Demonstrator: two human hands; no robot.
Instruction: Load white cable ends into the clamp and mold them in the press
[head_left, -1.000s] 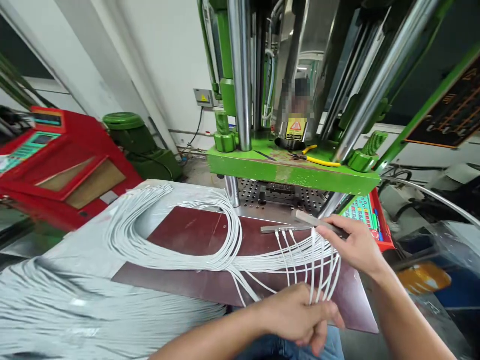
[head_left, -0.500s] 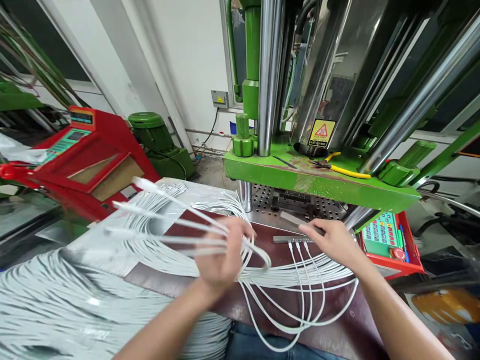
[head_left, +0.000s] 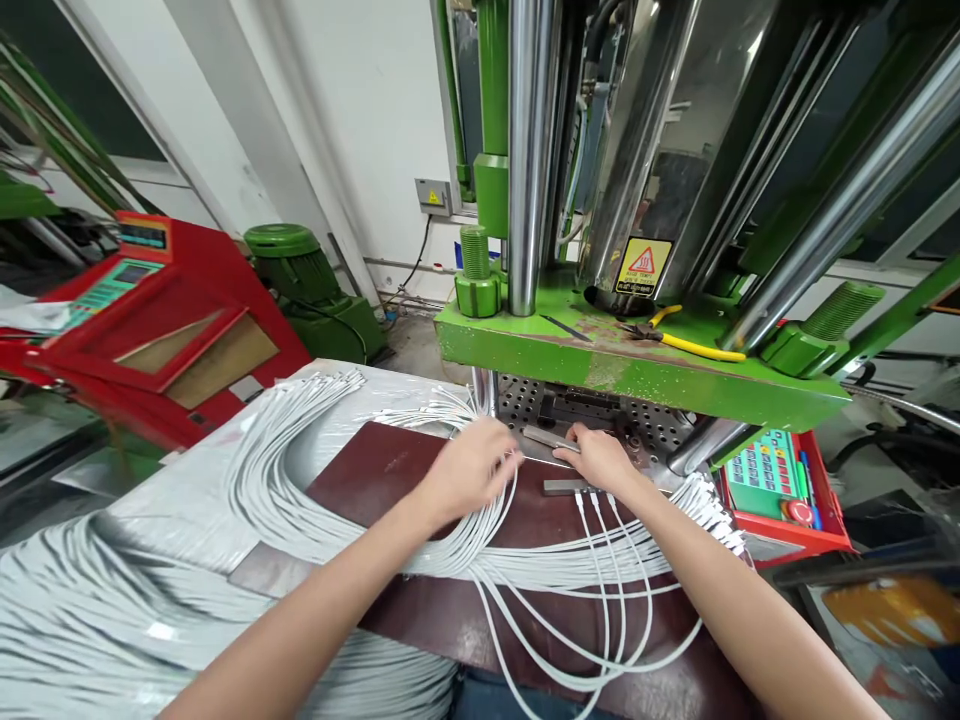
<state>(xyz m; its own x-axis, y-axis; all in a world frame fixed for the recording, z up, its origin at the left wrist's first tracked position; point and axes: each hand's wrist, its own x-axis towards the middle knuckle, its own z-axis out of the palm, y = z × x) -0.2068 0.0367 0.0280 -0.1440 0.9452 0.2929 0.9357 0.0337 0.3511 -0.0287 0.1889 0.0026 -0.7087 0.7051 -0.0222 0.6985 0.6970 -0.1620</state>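
My right hand (head_left: 606, 462) grips one end of a flat metal bar (head_left: 547, 438) at the edge of the press bed. Just below it, a second metal bar (head_left: 566, 488) lies on the brown board (head_left: 375, 465), with three white cables (head_left: 606, 560) set by their connectors along its side. To the left, my left hand (head_left: 474, 462) hovers over the cable bundle (head_left: 480, 535), its fingers curved, apart and slightly blurred, with nothing visible in them. The bundle curves across the board, its connector ends (head_left: 709, 510) gathered beyond my right forearm.
A green press (head_left: 637, 365) stands ahead, with yellow-handled pliers (head_left: 697, 347) on its plate. A red control panel (head_left: 784, 490) is at the right. More coiled cables (head_left: 90, 620) cover the left front. A red cabinet (head_left: 172, 320) stands farther left.
The cables in my left hand have been let go, and that hand has moved up and right. My right hand has shifted left along with the metal bar.
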